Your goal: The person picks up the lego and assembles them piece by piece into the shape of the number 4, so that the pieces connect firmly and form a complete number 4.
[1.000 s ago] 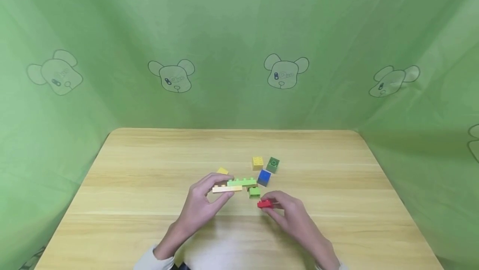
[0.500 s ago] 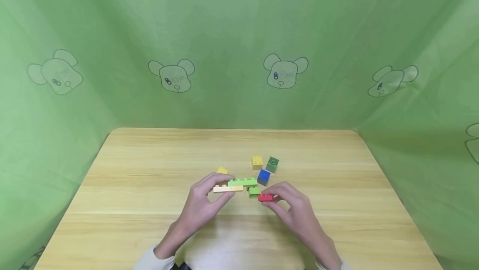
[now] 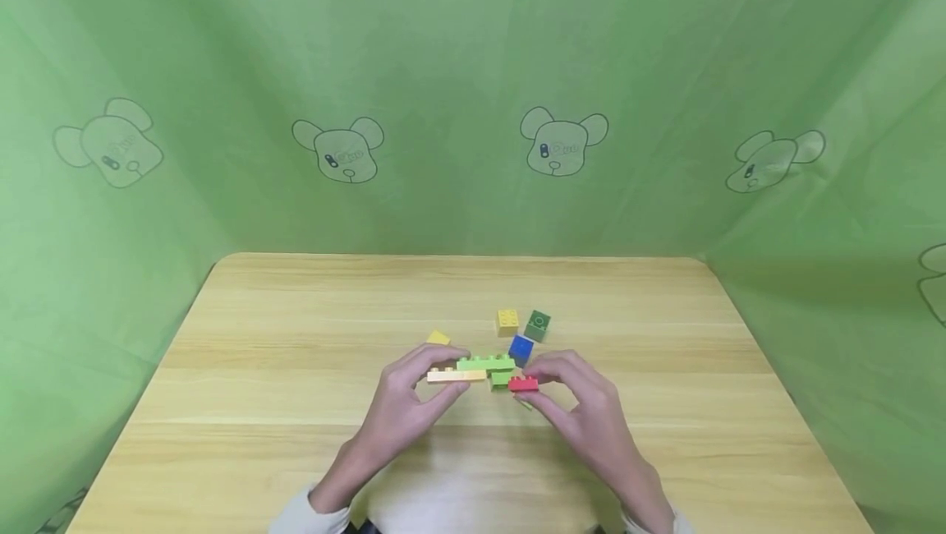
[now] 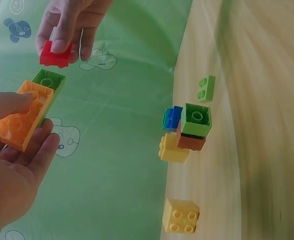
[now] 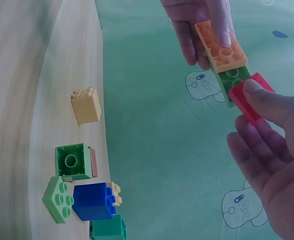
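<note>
Raised over the table, my left hand [image 3: 402, 398] pinches a pale orange brick [image 3: 447, 376] between thumb and fingers. A long light green brick [image 3: 485, 363] is joined to it, offset so that its far end sticks out to the right. My right hand [image 3: 587, 407] pinches a small red brick [image 3: 523, 384] near that free end. The wrist views show the hollow undersides of the orange brick [image 4: 17, 122] and the green brick [image 4: 57, 82]. Whether the red brick [image 5: 247, 106] touches the green one, I cannot tell.
Behind the hands on the wooden table [image 3: 296, 304] lie a yellow block [image 3: 507, 323], a dark green block [image 3: 538, 325] and a blue block [image 3: 521, 349]. Another yellow block [image 3: 439, 338] is partly hidden. An upturned green block [image 4: 197, 120] rests against a brown one [image 4: 191, 142].
My right hand has brought the red brick up and slightly left, closer to the green brick's end. My left hand has shifted slightly right with the joined bricks. The loose blocks stay put.
</note>
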Demonstrator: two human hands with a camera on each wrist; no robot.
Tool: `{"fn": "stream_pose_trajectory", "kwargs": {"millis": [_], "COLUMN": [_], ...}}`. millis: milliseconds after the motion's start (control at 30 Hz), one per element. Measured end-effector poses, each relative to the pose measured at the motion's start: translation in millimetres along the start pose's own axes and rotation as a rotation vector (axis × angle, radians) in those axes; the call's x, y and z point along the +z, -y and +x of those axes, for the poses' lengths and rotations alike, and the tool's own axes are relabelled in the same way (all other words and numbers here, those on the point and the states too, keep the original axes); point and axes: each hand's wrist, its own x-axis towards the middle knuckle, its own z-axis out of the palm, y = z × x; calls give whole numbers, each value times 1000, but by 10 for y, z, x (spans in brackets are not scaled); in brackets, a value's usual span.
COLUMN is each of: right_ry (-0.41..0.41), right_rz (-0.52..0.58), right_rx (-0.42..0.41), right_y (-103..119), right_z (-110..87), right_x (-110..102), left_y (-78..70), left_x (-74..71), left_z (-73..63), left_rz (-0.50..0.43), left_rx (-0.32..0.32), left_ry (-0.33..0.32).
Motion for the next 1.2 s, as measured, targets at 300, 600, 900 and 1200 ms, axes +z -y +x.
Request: {"fn": "stream_pose_trajectory", "kwargs": {"millis": [300,600,900,1200], "right_ry": [-26,-76,-12,97], "right_rz": [40,118,84,39], "right_rx": [-25,-68,-47,-30], "right_y": [-15,-22,-29,16], "right_z": [21,37,32,13], "right_x": [28,83,54,14], "left_y": [-28,-53,-67,-73], "left_x": [44,79,98,99], "left_z": [9,37,36,34], "left_rz": [-20,-58,-76,-82], "left_rx": [-6,-11,35,43], "left_ry": [12,37,76,125]}}
